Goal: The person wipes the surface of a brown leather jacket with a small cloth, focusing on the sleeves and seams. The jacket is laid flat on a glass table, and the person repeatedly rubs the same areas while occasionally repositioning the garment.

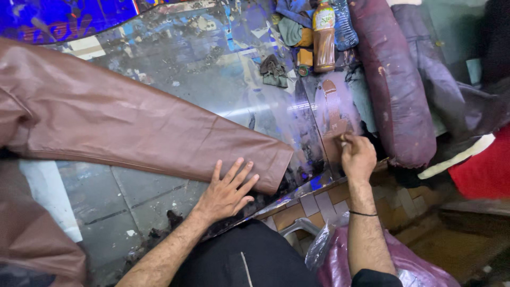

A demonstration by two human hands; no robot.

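We see even, fairly dim indoor light from above. A white streak of glare crosses the glossy work surface [212,79], with blue reflections at its top left. Edges bend from wide-angle distortion; the lower corners sit dark and soft.

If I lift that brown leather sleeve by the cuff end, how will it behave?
The brown leather sleeve will probably droop rather than hold its shape: it lies flat and creased on the worktable. Its smooth sheen suggests it may slide easily on the glossy top, which may be why the left hand presses flat on the cuff. It looks fairly heavy for cloth.
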